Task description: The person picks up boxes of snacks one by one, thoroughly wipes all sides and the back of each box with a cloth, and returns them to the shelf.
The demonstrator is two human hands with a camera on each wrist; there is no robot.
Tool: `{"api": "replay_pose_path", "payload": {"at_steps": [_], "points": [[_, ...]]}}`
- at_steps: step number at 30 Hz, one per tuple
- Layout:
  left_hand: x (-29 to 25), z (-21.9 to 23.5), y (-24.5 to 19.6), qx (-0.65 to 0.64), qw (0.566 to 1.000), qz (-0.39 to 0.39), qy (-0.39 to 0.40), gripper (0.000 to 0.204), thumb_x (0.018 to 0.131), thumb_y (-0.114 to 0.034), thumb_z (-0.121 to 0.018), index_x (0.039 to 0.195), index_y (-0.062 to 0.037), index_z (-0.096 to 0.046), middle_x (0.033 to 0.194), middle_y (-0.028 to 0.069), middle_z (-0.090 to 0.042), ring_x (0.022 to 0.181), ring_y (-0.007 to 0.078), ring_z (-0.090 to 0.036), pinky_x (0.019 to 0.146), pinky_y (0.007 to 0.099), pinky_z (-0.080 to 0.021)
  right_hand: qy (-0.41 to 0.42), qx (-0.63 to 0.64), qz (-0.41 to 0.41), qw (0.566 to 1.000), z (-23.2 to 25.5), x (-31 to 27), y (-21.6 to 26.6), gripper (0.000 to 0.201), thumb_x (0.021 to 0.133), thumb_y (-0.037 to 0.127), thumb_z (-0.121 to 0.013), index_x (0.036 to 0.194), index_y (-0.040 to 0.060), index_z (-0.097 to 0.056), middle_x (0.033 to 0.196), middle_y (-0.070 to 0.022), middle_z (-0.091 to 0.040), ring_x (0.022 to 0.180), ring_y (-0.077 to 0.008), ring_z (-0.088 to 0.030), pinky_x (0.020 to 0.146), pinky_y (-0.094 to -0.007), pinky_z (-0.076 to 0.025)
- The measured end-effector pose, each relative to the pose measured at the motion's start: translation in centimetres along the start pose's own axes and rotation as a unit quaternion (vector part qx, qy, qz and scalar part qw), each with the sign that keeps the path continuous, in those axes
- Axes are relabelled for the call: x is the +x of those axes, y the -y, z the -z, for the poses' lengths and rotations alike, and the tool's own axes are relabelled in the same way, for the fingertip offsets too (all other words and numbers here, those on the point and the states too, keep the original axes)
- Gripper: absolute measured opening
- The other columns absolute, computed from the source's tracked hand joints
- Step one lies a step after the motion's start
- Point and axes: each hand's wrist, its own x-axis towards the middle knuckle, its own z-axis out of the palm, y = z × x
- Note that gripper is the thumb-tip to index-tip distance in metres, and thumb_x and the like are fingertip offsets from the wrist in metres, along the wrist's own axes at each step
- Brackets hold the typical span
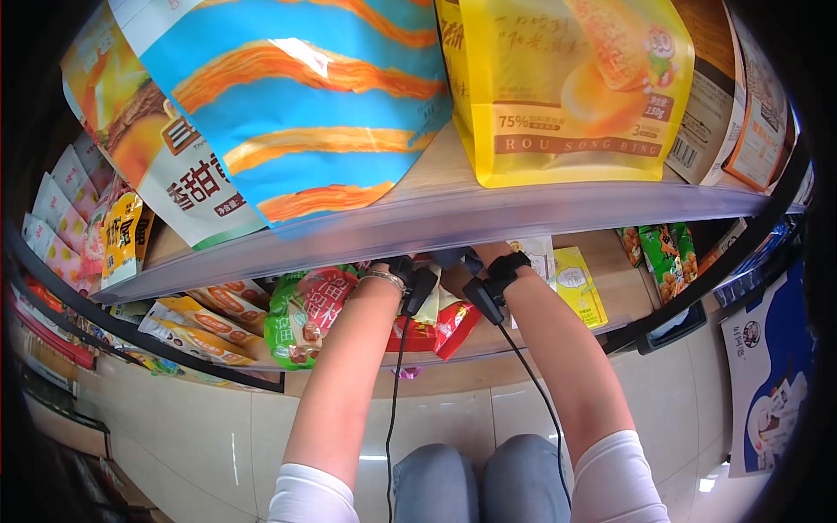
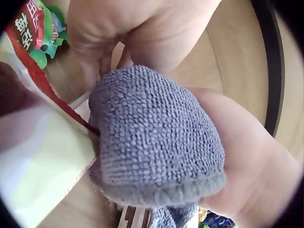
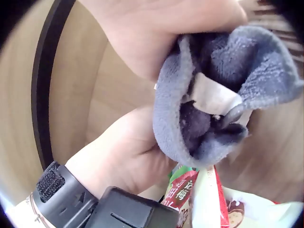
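Observation:
A folded grey-blue knit cloth [image 2: 156, 133] is held between both hands over the lower wooden shelf. My left hand [image 2: 128, 28] grips it from one side, its fingertips partly hidden behind the cloth. From the other side my right hand [image 3: 156, 33] holds it, with the finger ends out of sight. In the right wrist view the cloth [image 3: 168, 109] is bunched, its folds gaping around a white label [image 3: 213, 95]. Only a small dark part of the cloth [image 1: 450, 256] shows in the head view, under the upper shelf's edge.
A blue-and-orange snack bag [image 1: 323, 113] and a yellow bag [image 1: 567, 96] stand on the upper shelf, above the hands. On the lower shelf, a green-and-red bag [image 1: 301, 305], a red packet [image 1: 455, 327] and a yellow box [image 1: 577, 283] flank the forearms. A black rail [image 2: 271, 61] curves along the shelf.

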Motion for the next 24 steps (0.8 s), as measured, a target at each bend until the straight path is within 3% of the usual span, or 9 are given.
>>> {"api": "replay_pose_path", "payload": {"at_steps": [12,15,17,19,21,22,24], "points": [[0.7,-0.7,-0.3,-0.020,1.000,-0.012,-0.003,0.029,0.087,-0.017,-0.063,0.110,0.0004,-0.062,0.105,0.0130,-0.066,0.095,0.0266,-0.062,0.083,0.0387,-0.048,-0.065,0.018,0.018,0.998,-0.8,0.1,0.0,0.026,0.082,0.022,-0.060,0.100,0.0039,-0.067,0.098,-0.0204,-0.067,0.093,-0.0394,-0.062,0.082,-0.0447,-0.049],[0.8,-0.9,-1.0,-0.057,0.998,-0.022,-0.031,0.029,0.087,-0.016,-0.063,0.111,0.0003,-0.062,0.105,0.0124,-0.066,0.095,0.0262,-0.062,0.083,0.0386,-0.049,-0.045,0.079,-0.025,0.996,3.4,-0.2,2.3,0.026,0.079,0.020,-0.063,0.099,0.0033,-0.066,0.095,-0.0210,-0.067,0.090,-0.0418,-0.061,0.079,-0.0459,-0.050],[0.5,-0.8,-1.8,-0.145,0.988,-0.017,-0.056,0.029,0.087,-0.015,-0.063,0.111,0.0002,-0.062,0.105,0.0120,-0.066,0.094,0.0258,-0.061,0.083,0.0384,-0.049,-0.080,0.102,-0.027,0.991,4.8,-1.0,1.7,0.027,0.076,0.018,-0.064,0.098,0.0021,-0.065,0.093,-0.0226,-0.066,0.089,-0.0430,-0.061,0.078,-0.0464,-0.050],[-0.8,-0.4,-3.4,-0.281,0.958,0.041,-0.047,0.029,0.087,-0.015,-0.063,0.111,0.0002,-0.062,0.105,0.0116,-0.066,0.094,0.0255,-0.061,0.083,0.0383,-0.049,-0.105,0.104,-0.066,0.987,8.1,-2.4,2.0,0.030,0.074,0.016,-0.064,0.100,0.0010,-0.064,0.092,-0.0246,-0.065,0.089,-0.0440,-0.061,0.078,-0.0466,-0.049],[-3.7,1.6,-7.5,-0.438,0.877,0.195,0.041,0.029,0.087,-0.009,-0.061,0.115,-0.0017,-0.060,0.108,0.0059,-0.064,0.099,0.0165,-0.059,0.082,0.0305,-0.049,-0.108,0.124,-0.122,0.979,12.8,-4.8,2.7,0.037,0.074,0.015,-0.062,0.107,-0.0009,-0.062,0.093,-0.0268,-0.064,0.091,-0.0440,-0.061,0.080,-0.0448,-0.050],[-5.1,1.7,-8.9,-0.480,0.850,0.210,0.059,0.031,0.088,-0.010,-0.061,0.118,-0.0028,-0.059,0.107,0.0054,-0.063,0.101,0.0129,-0.057,0.083,0.0268,-0.048,-0.104,0.154,-0.138,0.973,14.2,-5.9,2.1,0.042,0.074,0.016,-0.062,0.112,-0.0021,-0.060,0.094,-0.0278,-0.064,0.093,-0.0435,-0.062,0.082,-0.0432,-0.050],[-7.6,-0.7,-9.9,-0.528,0.830,0.171,0.050,0.036,0.087,-0.012,-0.062,0.122,-0.0019,-0.058,0.112,0.0066,-0.063,0.103,0.0160,-0.058,0.086,0.0281,-0.047,-0.072,0.164,-0.181,0.967,15.7,-8.7,0.2,0.048,0.074,0.017,-0.062,0.117,-0.0040,-0.057,0.096,-0.0274,-0.065,0.096,-0.0416,-0.062,0.084,-0.0412,-0.050]]}}
